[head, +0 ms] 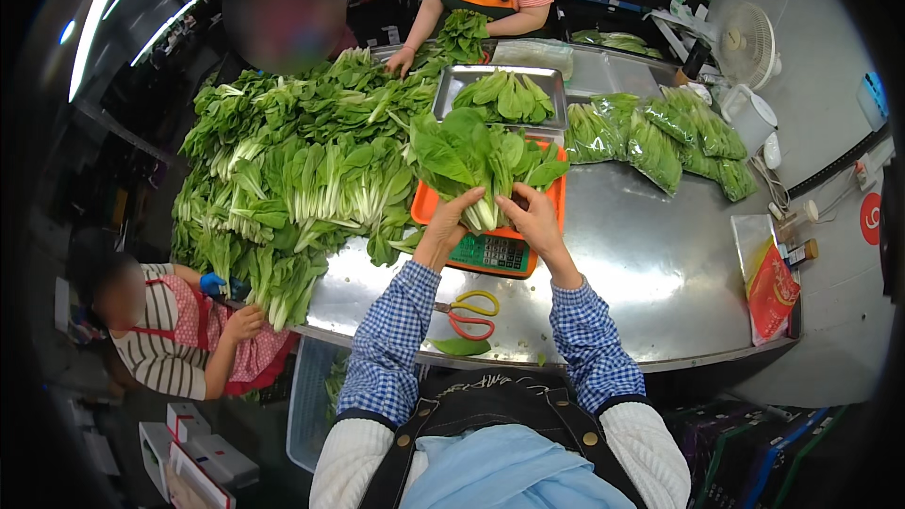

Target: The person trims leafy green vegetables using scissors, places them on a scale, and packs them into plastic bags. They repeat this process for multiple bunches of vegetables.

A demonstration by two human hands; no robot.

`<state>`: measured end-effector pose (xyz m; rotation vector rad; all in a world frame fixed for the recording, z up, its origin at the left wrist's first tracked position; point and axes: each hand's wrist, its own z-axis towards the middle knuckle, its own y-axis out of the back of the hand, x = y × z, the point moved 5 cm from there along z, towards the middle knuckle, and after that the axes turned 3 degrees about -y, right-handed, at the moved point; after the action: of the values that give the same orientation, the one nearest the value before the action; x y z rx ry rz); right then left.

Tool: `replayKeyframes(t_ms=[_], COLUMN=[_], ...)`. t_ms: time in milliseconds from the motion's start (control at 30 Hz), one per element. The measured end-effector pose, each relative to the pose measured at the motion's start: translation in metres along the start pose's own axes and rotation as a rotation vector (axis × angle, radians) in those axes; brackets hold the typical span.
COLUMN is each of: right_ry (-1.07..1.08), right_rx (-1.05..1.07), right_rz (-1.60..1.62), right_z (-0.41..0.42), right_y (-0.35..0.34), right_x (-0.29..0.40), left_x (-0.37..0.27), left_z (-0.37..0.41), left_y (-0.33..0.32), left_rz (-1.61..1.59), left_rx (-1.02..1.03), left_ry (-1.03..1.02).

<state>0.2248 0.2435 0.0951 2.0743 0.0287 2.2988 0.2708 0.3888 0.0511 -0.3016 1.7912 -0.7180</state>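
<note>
Between my left hand and my right hand I hold a bunch of leafy greens, white stem ends towards me. Both hands grip the lower stems, thumbs on top. The bunch is over an orange digital scale, whose keypad shows below my hands. More greens lie behind the bunch on the scale's pan. Just beyond, a metal tray bears another small bunch. Scissors with one yellow and one red handle lie on the steel table near me, beside a loose leaf.
A large heap of greens covers the table's left side. Several filled clear bags lie at the right, near a white fan and a jug. Co-workers handle greens across the table and at the left. A blue crate stands below.
</note>
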Motion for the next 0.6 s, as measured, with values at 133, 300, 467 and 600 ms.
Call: replayKeyframes(t_ms=[133, 300, 467, 600], right_ry=[-0.063, -0.029, -0.04, 0.041], right_rx=[0.041, 0.115, 0.06, -0.021], right_rz=[0.16, 0.219, 0.205, 0.224], right_z=[-0.002, -0.008, -0.013, -0.013], right_y=[-0.005, -0.013, 0.001, 0.025], right_x=[-0.005, -0.002, 0.004, 0.01], left_x=[0.005, 0.007, 0.002, -0.009], left_z=[-0.004, -0.004, -0.018, -0.027], left_y=[0.007, 0.019, 0.01, 0.003], left_rz=[-0.068, -0.118, -0.213, -0.398], left_rx=[-0.016, -0.023, 0.036, 0.14], left_ry=[0.015, 0.03, 0.028, -0.036])
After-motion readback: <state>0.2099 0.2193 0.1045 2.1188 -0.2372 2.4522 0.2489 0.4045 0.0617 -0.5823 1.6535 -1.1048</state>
